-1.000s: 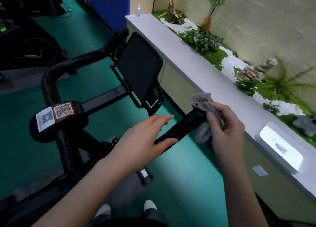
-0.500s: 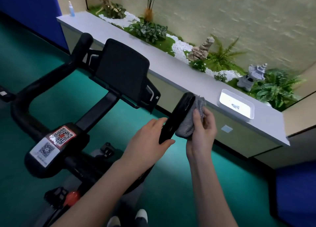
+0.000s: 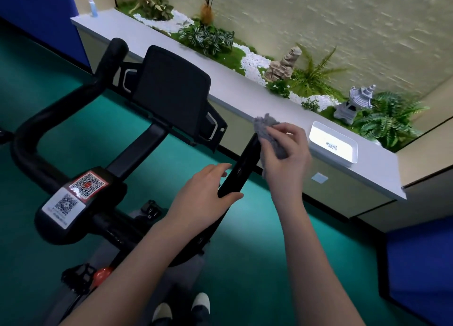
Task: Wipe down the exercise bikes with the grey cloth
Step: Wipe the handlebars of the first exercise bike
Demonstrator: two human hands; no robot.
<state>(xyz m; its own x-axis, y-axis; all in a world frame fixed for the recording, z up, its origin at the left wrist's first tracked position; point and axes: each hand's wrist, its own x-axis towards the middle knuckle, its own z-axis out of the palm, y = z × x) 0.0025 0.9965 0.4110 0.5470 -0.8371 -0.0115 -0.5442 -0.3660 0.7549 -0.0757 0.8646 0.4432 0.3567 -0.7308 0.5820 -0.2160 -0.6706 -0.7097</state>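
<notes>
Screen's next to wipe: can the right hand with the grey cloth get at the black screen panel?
Probably yes: the right hand holding the fluffy grey cloth is beside the black rectangular screen panel, nothing between them.

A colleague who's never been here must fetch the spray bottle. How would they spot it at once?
Beyond the exercise bike runs a long grey ledge edged by a planted bed. Follow it to its far end, by the blue wall panel. The spray bottle stands upright there: small, pale blue, the only bottle on the ledge.
</notes>
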